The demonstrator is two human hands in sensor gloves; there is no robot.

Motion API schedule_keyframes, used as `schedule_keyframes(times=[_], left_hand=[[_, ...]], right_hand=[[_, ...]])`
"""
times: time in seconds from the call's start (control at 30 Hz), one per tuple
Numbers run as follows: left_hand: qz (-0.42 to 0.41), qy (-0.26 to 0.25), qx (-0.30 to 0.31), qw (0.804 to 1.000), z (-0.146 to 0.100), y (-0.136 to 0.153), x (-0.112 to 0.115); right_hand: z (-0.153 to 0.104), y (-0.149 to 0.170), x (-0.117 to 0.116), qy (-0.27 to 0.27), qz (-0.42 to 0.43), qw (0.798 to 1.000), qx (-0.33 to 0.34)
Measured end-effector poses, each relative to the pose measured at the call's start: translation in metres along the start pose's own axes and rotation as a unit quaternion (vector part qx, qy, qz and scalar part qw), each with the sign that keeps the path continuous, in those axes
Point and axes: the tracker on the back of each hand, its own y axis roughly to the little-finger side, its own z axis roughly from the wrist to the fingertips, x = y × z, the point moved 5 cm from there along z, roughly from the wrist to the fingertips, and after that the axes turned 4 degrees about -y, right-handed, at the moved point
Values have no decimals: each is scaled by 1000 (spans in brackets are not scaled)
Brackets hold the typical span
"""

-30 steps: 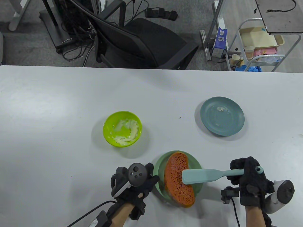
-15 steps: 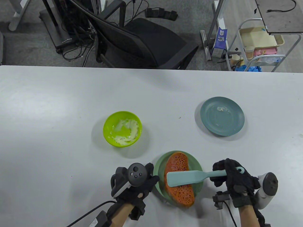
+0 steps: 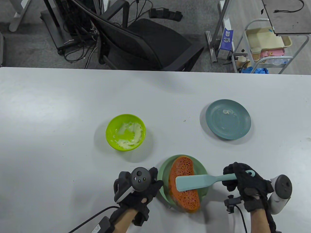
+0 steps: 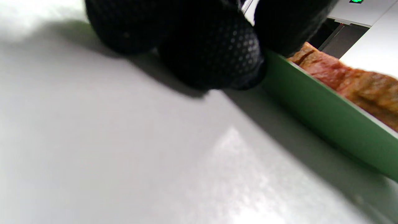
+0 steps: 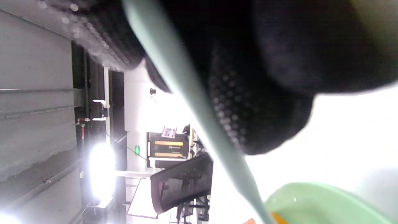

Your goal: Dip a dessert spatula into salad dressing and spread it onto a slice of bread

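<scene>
Seemingly mid-spread, the right hand point(image 3: 243, 184) grips the pale teal silicone spatula point(image 3: 194, 183) by its handle, blade beyond the fingers flat on the orange porous bread slice point(image 3: 183, 167). Little dressing shows; the left hand point(image 3: 138, 187) steadies the green plate point(image 3: 163, 170).

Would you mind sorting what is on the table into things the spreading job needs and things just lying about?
Needed:
- dessert spatula, held by the right hand
- bread slice on the green plate, steadied by the left hand
- lime bowl of salad dressing

Lying about:
- blue plate with a small smear
</scene>
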Motion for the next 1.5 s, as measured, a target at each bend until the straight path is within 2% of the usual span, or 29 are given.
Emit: schedule_keyframes(times=[0.17,0.37,0.53,0.7,0.93,1.13,1.37,1.5], left_hand=[[0,0,0,1000,0,0,0],[0,0,0,1000,0,0,0],[-1,1,0,1000,0,0,0],[-1,1,0,1000,0,0,0],[1,1,1,1000,0,0,0],[0,1,1,1000,0,0,0],[-1,2,1,1000,0,0,-1],[-2,3,0,1000,0,0,0]], right_hand=[[-3,-7,11,28,-14,999,22],[-10,-16,25,82,8,995,48],[-13,-18,33,106,20,993,51],[-12,-15,26,91,41,994,48],[-9,-8,-6,15,69,997,37],[-11,-2,-23,0,57,998,21],[-9,1,-25,-9,35,999,4],[-8,-6,-13,17,0,1000,13]])
